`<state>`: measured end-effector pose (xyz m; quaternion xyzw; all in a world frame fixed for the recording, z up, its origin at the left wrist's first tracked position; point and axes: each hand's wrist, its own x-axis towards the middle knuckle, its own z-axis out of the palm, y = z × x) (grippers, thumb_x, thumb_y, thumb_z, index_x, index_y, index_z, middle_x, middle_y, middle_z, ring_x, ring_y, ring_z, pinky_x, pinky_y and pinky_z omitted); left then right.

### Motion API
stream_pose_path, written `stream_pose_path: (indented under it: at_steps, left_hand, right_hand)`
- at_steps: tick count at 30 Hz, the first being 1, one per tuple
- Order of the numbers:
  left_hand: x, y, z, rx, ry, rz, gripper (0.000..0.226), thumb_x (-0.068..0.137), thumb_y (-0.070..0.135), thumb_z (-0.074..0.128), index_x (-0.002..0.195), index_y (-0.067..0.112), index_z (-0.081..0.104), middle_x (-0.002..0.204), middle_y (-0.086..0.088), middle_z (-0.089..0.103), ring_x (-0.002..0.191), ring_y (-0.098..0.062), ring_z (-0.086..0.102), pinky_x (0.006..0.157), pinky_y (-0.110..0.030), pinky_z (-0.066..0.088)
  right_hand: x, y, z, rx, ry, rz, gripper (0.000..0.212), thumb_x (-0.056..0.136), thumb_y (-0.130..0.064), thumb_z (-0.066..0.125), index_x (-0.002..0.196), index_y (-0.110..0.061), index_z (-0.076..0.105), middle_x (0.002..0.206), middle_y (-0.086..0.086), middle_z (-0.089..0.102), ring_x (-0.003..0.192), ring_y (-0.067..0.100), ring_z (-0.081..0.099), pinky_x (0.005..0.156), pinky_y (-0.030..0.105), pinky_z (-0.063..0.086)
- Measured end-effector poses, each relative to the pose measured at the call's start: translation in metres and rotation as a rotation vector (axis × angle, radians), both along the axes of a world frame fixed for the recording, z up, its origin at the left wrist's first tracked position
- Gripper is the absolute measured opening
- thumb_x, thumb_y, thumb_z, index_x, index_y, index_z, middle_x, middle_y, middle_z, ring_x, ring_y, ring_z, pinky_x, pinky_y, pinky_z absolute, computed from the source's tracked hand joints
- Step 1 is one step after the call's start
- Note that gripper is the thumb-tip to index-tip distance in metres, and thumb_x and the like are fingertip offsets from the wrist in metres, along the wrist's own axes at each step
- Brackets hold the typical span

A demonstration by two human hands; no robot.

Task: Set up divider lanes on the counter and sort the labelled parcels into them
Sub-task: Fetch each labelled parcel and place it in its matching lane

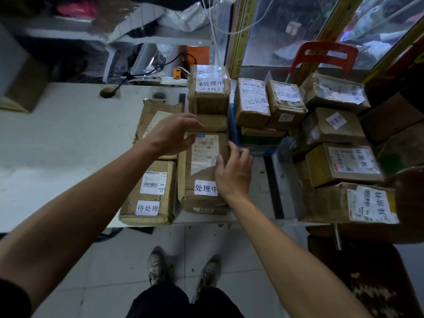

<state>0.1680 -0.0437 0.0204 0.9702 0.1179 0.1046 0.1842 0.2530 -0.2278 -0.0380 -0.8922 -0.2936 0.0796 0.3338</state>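
A brown parcel labelled 处理中 lies in the middle lane of the white counter. My right hand rests on its right edge with fingers nearly straight. My left hand hovers over its far left corner, fingers relaxed and holding nothing. Behind it lie a flat parcel and a taller 处理中 parcel. To the left is a parcel labelled 待处理. To the right stand two 已完成 parcels on a blue-green package. A dark divider strip lies right of my right hand.
Several 异常件 parcels are stacked at the far right, over the counter's edge. A red chair stands behind them by the window. Cables and an orange device sit at the counter's back. The left stretch of the counter is bare.
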Motion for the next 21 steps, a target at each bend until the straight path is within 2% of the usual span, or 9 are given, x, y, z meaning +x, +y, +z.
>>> stream_pose_path:
  at_steps: [3, 5, 7, 9, 11, 12, 15, 18, 21]
  left_hand:
    - [-0.036, 0.002, 0.008, -0.038, -0.027, 0.144, 0.027, 0.092, 0.012, 0.069, 0.118, 0.013, 0.072, 0.118, -0.007, 0.07, 0.102, -0.02, 0.067, 0.086, -0.038, 0.058]
    - [-0.067, 0.007, 0.015, -0.065, -0.008, 0.258, 0.027, 0.092, 0.011, 0.068, 0.119, 0.016, 0.072, 0.116, -0.005, 0.071, 0.097, -0.014, 0.065, 0.084, -0.038, 0.058]
    - [-0.109, 0.021, 0.021, -0.07, 0.096, 0.392, 0.033, 0.091, 0.011, 0.068, 0.122, 0.022, 0.07, 0.121, -0.002, 0.069, 0.102, -0.014, 0.062, 0.084, -0.038, 0.056]
    - [-0.164, 0.043, 0.028, -0.044, 0.201, 0.548, 0.041, 0.089, 0.009, 0.065, 0.126, 0.029, 0.068, 0.128, 0.0, 0.065, 0.114, -0.019, 0.061, 0.09, -0.04, 0.054]
    - [-0.235, 0.064, 0.033, 0.062, 0.272, 0.732, 0.047, 0.088, 0.008, 0.057, 0.129, 0.03, 0.065, 0.132, 0.001, 0.063, 0.121, -0.024, 0.059, 0.094, -0.039, 0.051]
    - [-0.275, 0.074, 0.037, 0.15, 0.296, 0.833, 0.046, 0.088, 0.008, 0.055, 0.129, 0.027, 0.065, 0.129, -0.002, 0.064, 0.118, -0.027, 0.06, 0.092, -0.04, 0.051]
    - [-0.404, 0.093, 0.05, 0.327, 0.357, 1.087, 0.037, 0.085, 0.006, 0.051, 0.116, 0.017, 0.068, 0.108, -0.008, 0.067, 0.097, -0.033, 0.063, 0.073, -0.039, 0.046]
    - [-0.524, 0.102, 0.059, 0.333, 0.466, 1.269, 0.028, 0.085, 0.007, 0.051, 0.108, 0.014, 0.065, 0.1, -0.006, 0.064, 0.09, -0.029, 0.056, 0.067, -0.036, 0.035]
    - [-0.621, 0.103, 0.062, 0.293, 0.506, 1.428, 0.027, 0.092, 0.017, 0.051, 0.115, 0.017, 0.064, 0.108, -0.005, 0.063, 0.099, -0.029, 0.059, 0.075, -0.038, 0.043]
  right_hand:
    - [-0.016, 0.018, 0.016, 0.113, -0.174, 0.129, 0.034, 0.097, -0.028, 0.061, 0.128, -0.016, 0.059, 0.118, 0.006, 0.053, 0.105, 0.018, 0.045, 0.085, 0.033, 0.047]
    - [-0.036, 0.044, 0.03, 0.136, -0.17, 0.247, 0.025, 0.097, -0.024, 0.061, 0.12, -0.016, 0.063, 0.114, 0.005, 0.057, 0.103, 0.016, 0.047, 0.084, 0.032, 0.046]
    - [-0.065, 0.075, 0.044, 0.104, -0.115, 0.358, 0.023, 0.098, -0.025, 0.059, 0.119, -0.017, 0.064, 0.115, 0.003, 0.059, 0.104, 0.015, 0.048, 0.085, 0.034, 0.047]
    - [-0.104, 0.114, 0.055, 0.007, -0.097, 0.483, 0.03, 0.099, -0.027, 0.054, 0.126, -0.018, 0.061, 0.123, 0.004, 0.059, 0.115, 0.021, 0.049, 0.094, 0.039, 0.047]
    - [-0.157, 0.154, 0.066, -0.075, -0.162, 0.621, 0.035, 0.099, -0.027, 0.049, 0.132, -0.019, 0.059, 0.13, 0.004, 0.058, 0.124, 0.024, 0.047, 0.097, 0.04, 0.046]
    - [-0.189, 0.175, 0.071, -0.105, -0.23, 0.69, 0.036, 0.099, -0.027, 0.048, 0.133, -0.019, 0.058, 0.132, 0.005, 0.057, 0.126, 0.025, 0.047, 0.097, 0.04, 0.045]
    - [-0.298, 0.234, 0.081, -0.18, -0.503, 0.873, 0.035, 0.098, -0.027, 0.046, 0.13, -0.017, 0.057, 0.131, 0.007, 0.056, 0.123, 0.028, 0.046, 0.095, 0.04, 0.04]
    - [-0.406, 0.281, 0.081, -0.234, -0.685, 1.032, 0.029, 0.1, -0.029, 0.044, 0.124, -0.018, 0.055, 0.128, 0.007, 0.054, 0.118, 0.027, 0.047, 0.09, 0.038, 0.037]
    - [-0.492, 0.315, 0.076, -0.292, -0.733, 1.141, 0.026, 0.099, -0.026, 0.044, 0.121, -0.019, 0.055, 0.128, 0.005, 0.054, 0.117, 0.026, 0.047, 0.089, 0.037, 0.037]
